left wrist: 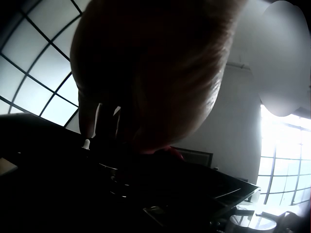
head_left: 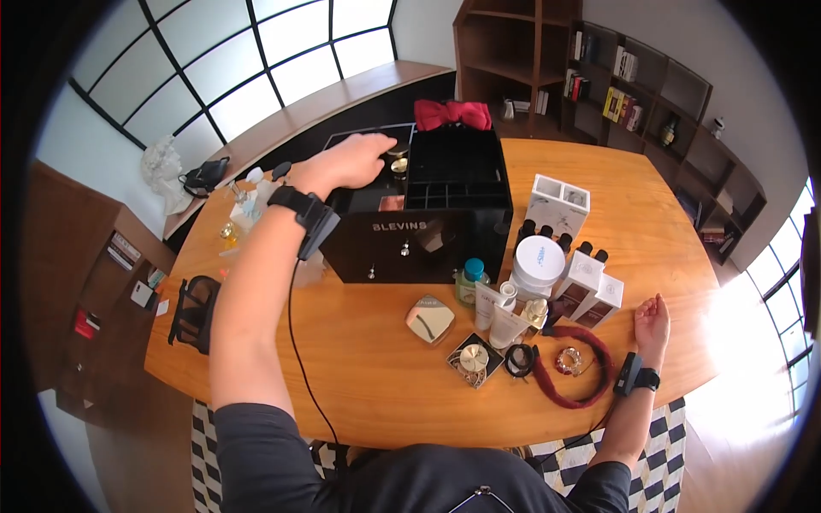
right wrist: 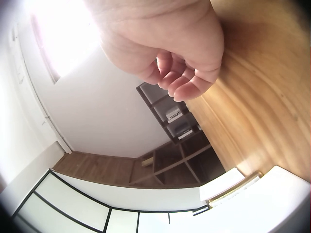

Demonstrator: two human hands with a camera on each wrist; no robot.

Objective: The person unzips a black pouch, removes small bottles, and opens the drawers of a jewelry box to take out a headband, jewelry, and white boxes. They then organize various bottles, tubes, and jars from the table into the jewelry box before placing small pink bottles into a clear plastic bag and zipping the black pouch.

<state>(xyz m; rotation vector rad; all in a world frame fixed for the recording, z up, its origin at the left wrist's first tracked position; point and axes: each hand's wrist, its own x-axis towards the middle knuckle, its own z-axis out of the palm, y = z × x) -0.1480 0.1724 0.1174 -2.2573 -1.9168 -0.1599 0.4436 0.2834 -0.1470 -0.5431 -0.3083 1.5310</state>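
My left hand reaches over the open top of a black cosmetics box marked BLEVINS. Its fingertips are at a dark round container, beside a gold-rimmed round container in the left part of the box. In the left wrist view the left hand is in deep shadow, fingers pointing down into the box; whether they grip anything I cannot tell. A red bow sits at the box's back edge. My right hand rests at the table's right side, fingers loosely curled with nothing in them.
Right of the box stand a white-lidded jar, white boxes, tubes and small bottles. A compact, a small jewellery tray and a dark red headband lie in front. Perfume bottles and a black bag-like item are leftward.
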